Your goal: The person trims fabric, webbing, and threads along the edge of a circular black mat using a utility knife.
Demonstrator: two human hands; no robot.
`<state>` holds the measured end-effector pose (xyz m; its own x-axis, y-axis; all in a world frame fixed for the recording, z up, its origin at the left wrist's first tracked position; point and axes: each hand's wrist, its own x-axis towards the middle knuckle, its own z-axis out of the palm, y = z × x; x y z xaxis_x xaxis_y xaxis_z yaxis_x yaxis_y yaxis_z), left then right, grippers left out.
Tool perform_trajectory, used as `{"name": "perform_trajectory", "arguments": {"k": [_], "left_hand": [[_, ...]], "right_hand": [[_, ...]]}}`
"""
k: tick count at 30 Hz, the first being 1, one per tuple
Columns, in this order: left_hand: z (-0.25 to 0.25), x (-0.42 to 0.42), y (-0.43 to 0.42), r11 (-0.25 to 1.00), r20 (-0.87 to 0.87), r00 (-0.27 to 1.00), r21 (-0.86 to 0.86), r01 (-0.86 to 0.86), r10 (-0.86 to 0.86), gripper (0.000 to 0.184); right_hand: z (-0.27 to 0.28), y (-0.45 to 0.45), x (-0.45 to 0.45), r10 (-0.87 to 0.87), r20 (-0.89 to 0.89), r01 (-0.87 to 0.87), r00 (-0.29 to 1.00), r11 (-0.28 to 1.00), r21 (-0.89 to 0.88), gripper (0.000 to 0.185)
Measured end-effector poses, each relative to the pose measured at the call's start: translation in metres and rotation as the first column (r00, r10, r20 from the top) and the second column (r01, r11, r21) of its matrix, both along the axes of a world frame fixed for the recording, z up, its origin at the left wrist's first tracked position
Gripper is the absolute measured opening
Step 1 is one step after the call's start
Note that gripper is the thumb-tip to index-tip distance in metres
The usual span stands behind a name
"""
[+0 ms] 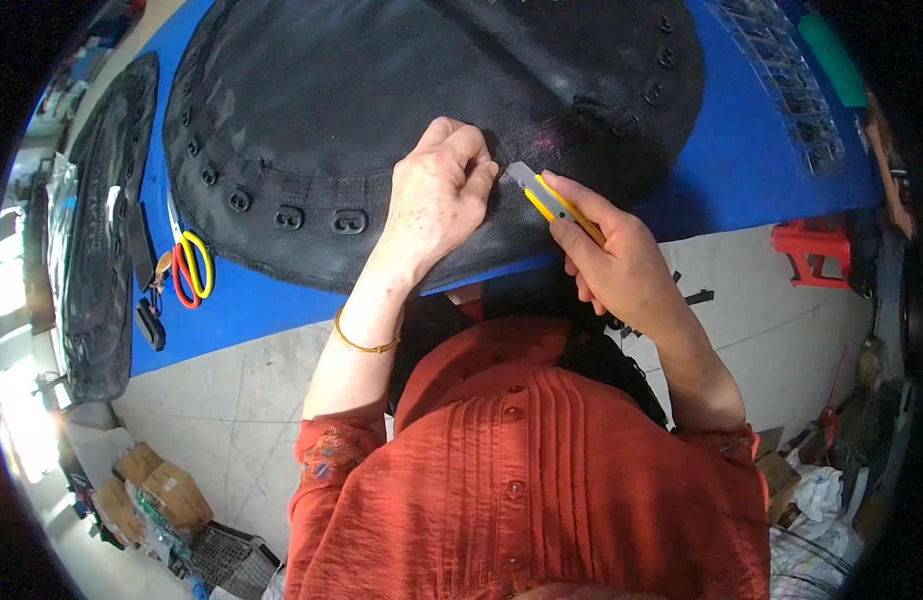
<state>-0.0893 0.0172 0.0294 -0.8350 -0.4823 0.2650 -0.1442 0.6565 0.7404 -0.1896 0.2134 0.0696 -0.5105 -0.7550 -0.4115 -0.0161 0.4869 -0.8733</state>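
A large round piece of black mesh fabric point(331, 100) with black plastic buckles along its border covers much of the blue table. On its near part rests my left hand point(441, 190), closed, thumb and fingers pinching the fabric or a bit of thread on it; the exact grip is partly hidden. My right hand point(611, 250) is wrapped around a yellow and grey utility knife point(553, 204). The knife's blade end points at the fabric, just right of my left fingertips. Beside the blade there is a faint purplish patch on the fabric.
Scissors point(189, 262) with red and yellow handles lie on the blue table point(261, 325) at the left. Another black mesh piece point(96, 230) is at the far left. Plastic-wrapped buckles point(786, 80) lie at the right. A red stool point(813, 252) and cardboard boxes point(171, 495) stand on the floor.
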Motion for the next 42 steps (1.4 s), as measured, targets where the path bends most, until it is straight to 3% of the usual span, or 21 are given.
{"name": "perform_trajectory", "arguments": {"k": [6,9,11,14,17,25,27,36,38,39,40,41,42], "left_hand": [[-0.001,0.000,0.001,1.000,-0.010,1.000,0.000,-0.004,0.004,0.010],[-0.002,0.000,-0.001,1.000,-0.013,1.000,-0.004,-0.001,0.001,0.010],[-0.001,0.001,-0.004,1.000,-0.006,1.000,0.002,0.001,-0.001,0.010],[0.000,0.006,-0.018,0.991,-0.027,0.996,0.100,0.086,-0.084,0.010],[0.014,0.015,-0.024,0.981,0.060,0.995,0.184,0.066,-0.078,0.009],[0.013,0.010,-0.043,0.993,0.046,0.999,0.118,0.017,-0.022,0.016],[0.020,0.008,-0.046,0.905,0.210,0.978,0.417,-0.083,-0.007,0.015],[0.015,0.019,-0.056,0.902,0.100,0.992,0.432,0.026,-0.076,0.031],[0.021,0.020,-0.048,0.965,0.174,0.984,0.249,-0.081,0.038,0.030],[0.019,0.018,-0.045,0.996,0.139,0.987,-0.038,-0.081,0.085,0.025],[0.018,0.016,-0.041,0.942,0.091,0.988,-0.323,-0.088,0.123,0.021],[0.019,0.015,-0.035,0.872,0.026,0.988,-0.473,-0.123,0.154,0.014],[0.019,0.013,-0.030,0.893,0.012,0.990,-0.434,-0.123,0.142,0.014]], "right_hand": [[0.002,0.003,0.000,-0.003,-0.024,0.003,1.000,1.000,0.021,0.043],[-0.002,0.006,0.000,0.020,-0.136,-0.028,0.991,0.998,-0.058,0.042],[0.001,0.006,0.000,0.016,-0.124,-0.016,0.992,1.000,-0.002,0.041],[-0.019,0.011,-0.001,0.006,-0.177,-0.022,0.984,0.996,-0.088,0.045],[-0.021,0.012,-0.002,0.003,-0.172,-0.019,0.985,0.996,-0.092,0.044],[-0.020,0.010,-0.001,0.004,-0.145,-0.015,0.989,0.997,-0.072,0.045],[-0.020,0.010,-0.001,0.001,-0.156,-0.014,0.988,0.996,-0.083,0.045],[-0.025,0.011,0.000,-0.003,-0.232,-0.023,0.973,0.994,-0.110,0.046],[-0.025,0.011,0.001,-0.001,-0.234,-0.024,0.972,0.994,-0.104,0.046],[-0.025,0.011,0.001,-0.001,-0.236,-0.024,0.972,0.994,-0.104,0.046],[-0.026,0.012,0.001,-0.002,-0.252,-0.026,0.968,0.994,-0.107,0.046],[-0.026,0.011,0.002,-0.002,-0.268,-0.029,0.964,0.993,-0.111,0.046],[-0.027,0.011,0.003,0.000,-0.268,-0.032,0.963,0.993,-0.113,0.046]]}}
